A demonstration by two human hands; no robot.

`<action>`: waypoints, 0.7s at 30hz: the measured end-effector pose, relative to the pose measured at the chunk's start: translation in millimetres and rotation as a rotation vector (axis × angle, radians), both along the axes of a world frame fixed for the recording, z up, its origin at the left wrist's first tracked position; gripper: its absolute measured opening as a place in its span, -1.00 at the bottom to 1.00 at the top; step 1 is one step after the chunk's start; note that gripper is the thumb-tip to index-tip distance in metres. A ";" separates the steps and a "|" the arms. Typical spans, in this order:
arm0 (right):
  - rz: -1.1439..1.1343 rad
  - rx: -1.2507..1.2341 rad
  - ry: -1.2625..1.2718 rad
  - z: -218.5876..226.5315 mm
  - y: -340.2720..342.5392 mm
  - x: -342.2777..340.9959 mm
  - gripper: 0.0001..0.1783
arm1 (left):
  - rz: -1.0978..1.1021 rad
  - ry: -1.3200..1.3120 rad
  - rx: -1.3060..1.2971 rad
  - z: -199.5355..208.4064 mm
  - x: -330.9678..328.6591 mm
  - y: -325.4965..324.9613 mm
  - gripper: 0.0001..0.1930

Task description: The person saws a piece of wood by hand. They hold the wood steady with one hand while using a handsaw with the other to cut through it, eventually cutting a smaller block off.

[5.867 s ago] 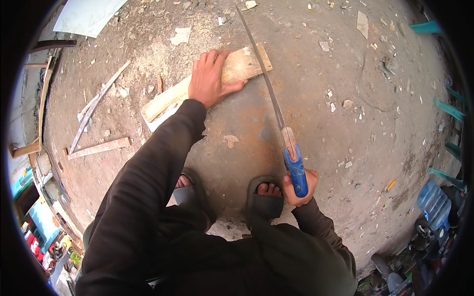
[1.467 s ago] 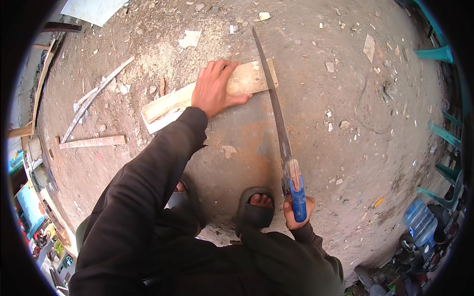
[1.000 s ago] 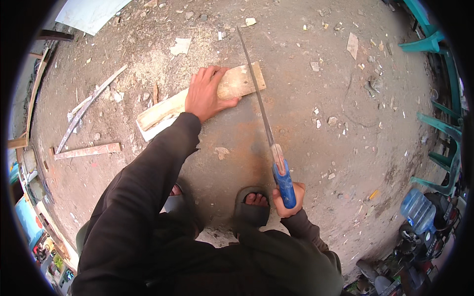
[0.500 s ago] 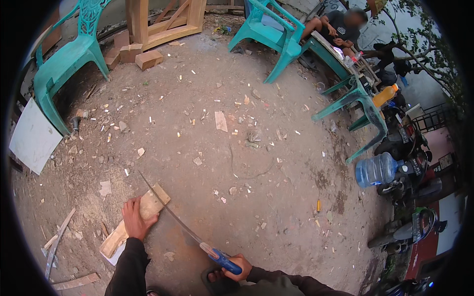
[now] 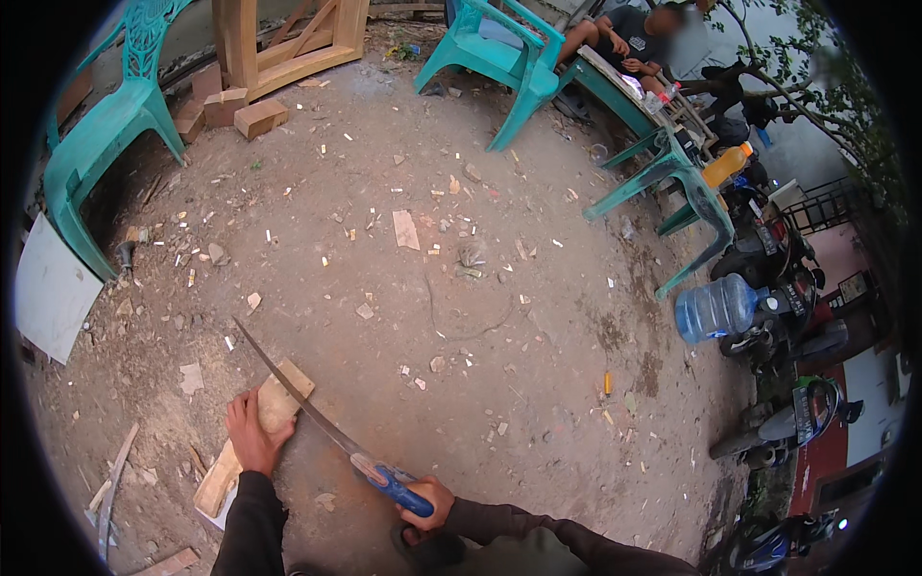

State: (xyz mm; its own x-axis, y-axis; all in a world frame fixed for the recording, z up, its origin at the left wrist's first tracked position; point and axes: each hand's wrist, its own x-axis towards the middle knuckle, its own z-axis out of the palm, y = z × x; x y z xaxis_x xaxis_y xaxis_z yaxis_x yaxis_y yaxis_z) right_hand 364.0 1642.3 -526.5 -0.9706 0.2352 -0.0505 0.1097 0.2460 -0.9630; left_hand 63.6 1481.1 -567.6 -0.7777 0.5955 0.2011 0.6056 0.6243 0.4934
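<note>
A short wooden board (image 5: 219, 482) lies aslant at the lower left, its near end over a white piece. My left hand (image 5: 254, 440) grips it from above, thumb on one side and fingers on the other. Across the board's far end runs the blade of a handsaw (image 5: 309, 411), its tip reaching past the wood to the upper left. My right hand (image 5: 434, 501) is wrapped round the saw's blue handle. Whether the teeth have cut into the wood cannot be made out.
Wood strips (image 5: 113, 480) lie at left, below a white panel (image 5: 53, 293). Green plastic chairs (image 5: 115, 125), bricks (image 5: 261, 119) and a wooden frame (image 5: 307, 72) stand beyond. A blue water jug (image 5: 718, 309) and motorbikes line the right. A person (image 5: 629, 43) sits at the far right.
My right hand has pushed the saw forward and to the left, so more blade passes beyond the board. The left hand keeps its hold. The whole view has shifted slightly.
</note>
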 end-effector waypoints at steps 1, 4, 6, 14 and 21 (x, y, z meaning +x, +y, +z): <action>0.028 0.009 -0.098 1.1 -3.6 0.5 -0.85 | 0.015 -0.001 -0.003 4.5 -2.6 -17.3 -0.16; 0.000 0.092 -0.226 41.5 0.6 39.6 -0.87 | 0.004 -0.054 0.014 2.7 -9.6 -11.8 -0.19; -0.108 0.136 -0.206 24.7 14.8 78.4 -0.87 | -0.110 -0.051 0.005 -14.8 19.2 30.2 -0.22; -0.045 0.139 -0.085 19.2 -15.5 31.6 -0.83 | -0.042 -0.049 -0.106 -9.8 -6.2 -24.7 -0.17; -0.061 0.041 -0.082 13.6 3.8 -23.0 -0.91 | -0.052 -0.047 -0.107 -9.5 5.8 -2.3 -0.20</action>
State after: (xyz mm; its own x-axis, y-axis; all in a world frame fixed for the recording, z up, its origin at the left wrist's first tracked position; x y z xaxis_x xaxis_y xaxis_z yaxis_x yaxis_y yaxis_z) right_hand 341.0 1646.2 -512.9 -0.9474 0.2976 -0.1181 0.2035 0.2751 -0.9396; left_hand 69.3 1478.7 -577.1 -0.7525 0.6512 0.0985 0.6162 0.6433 0.4544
